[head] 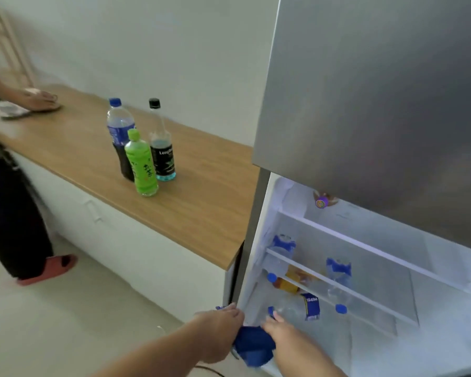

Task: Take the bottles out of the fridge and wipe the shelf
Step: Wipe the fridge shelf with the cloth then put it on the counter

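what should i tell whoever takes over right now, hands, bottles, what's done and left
Left hand: grips the blue cloth at the fridge's edge.
Right hand: reaching onto the lower shelf, fingertips at a lying clear bottle; grip unclear.
Done: three bottles stand on the wooden counter.
Left: several bottles lie in the fridge, one on the top shelf; no shelf is cleared for wiping yet.

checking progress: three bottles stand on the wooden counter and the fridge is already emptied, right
Not quite. The head view shows three bottles on the wooden counter, but the fridge is not emptied: several blue-capped bottles lie on its shelves.
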`<state>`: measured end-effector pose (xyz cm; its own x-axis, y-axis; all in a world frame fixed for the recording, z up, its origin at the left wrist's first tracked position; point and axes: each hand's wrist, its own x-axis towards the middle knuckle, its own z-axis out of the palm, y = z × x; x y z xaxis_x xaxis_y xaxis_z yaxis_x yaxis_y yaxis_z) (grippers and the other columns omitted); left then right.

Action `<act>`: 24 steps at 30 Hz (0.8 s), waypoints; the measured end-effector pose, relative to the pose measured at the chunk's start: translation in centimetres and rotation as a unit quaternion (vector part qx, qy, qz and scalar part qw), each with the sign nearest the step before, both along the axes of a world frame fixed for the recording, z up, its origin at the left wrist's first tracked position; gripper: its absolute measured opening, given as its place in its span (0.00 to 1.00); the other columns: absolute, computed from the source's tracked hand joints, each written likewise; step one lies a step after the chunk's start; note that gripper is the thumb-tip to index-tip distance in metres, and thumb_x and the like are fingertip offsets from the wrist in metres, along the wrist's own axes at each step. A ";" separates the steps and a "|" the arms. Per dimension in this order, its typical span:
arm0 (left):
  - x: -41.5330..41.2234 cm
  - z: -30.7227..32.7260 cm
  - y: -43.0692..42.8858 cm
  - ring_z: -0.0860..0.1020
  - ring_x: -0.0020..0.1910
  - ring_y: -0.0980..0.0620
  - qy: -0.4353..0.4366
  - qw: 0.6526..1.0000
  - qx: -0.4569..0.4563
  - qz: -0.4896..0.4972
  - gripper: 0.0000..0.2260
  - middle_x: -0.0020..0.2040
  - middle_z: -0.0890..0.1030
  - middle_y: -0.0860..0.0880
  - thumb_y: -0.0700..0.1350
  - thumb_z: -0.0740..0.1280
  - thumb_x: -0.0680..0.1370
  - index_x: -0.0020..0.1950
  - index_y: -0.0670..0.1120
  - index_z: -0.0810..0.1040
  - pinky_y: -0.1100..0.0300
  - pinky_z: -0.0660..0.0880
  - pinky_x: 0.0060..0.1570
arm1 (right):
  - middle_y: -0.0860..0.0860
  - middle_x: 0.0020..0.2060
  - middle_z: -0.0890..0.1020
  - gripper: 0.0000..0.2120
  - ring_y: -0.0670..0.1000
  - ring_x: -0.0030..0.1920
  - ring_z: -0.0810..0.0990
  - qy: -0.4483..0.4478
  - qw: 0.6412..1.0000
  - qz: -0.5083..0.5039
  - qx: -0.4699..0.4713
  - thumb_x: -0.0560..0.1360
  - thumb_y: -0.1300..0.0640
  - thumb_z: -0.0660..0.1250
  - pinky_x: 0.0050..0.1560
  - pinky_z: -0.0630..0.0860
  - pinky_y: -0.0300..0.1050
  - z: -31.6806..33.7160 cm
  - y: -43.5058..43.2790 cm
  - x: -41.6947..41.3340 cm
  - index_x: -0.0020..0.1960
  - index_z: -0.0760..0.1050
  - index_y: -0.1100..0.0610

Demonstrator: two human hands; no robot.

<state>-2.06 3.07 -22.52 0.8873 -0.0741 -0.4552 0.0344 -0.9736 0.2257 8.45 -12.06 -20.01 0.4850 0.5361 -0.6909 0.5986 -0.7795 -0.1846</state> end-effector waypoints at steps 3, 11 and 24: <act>-1.9 5.5 3.9 0.65 0.75 0.48 -0.028 0.998 -0.002 0.060 0.18 0.73 0.70 0.45 0.43 0.59 0.82 0.72 0.44 0.67 0.46 0.69 0.69 | 0.52 0.79 0.56 0.28 0.54 0.79 0.52 -0.039 0.991 0.087 0.095 0.80 0.65 0.59 0.76 0.56 0.52 4.9 3.3 -1.3 0.78 0.58 0.56; -0.4 17.8 13.9 0.63 0.77 0.47 -0.160 0.972 0.032 0.167 0.16 0.70 0.72 0.44 0.40 0.60 0.81 0.69 0.41 0.69 0.54 0.65 0.70 | 0.50 0.72 0.66 0.20 0.58 0.67 0.74 -0.125 0.952 0.092 0.262 0.75 0.64 0.54 0.61 0.75 0.58 16.3 13.0 1.0 0.63 0.71 0.50; 7.3 5.0 27.0 0.37 0.80 0.46 -0.084 0.994 0.062 0.033 0.53 0.82 0.39 0.46 0.76 0.57 0.73 0.82 0.45 0.37 0.49 0.44 0.79 | 0.49 0.80 0.40 0.34 0.49 0.79 0.37 -0.140 0.975 0.054 0.164 0.81 0.53 0.56 0.79 0.47 0.48 5.1 23.8 6.5 0.81 0.41 0.53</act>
<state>5.21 30.03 -17.54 0.9528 0.0345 -0.3016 0.0716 -0.9911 0.1126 14.96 11.79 -14.93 0.5579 0.7648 -0.3222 0.7369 -0.6351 -0.2317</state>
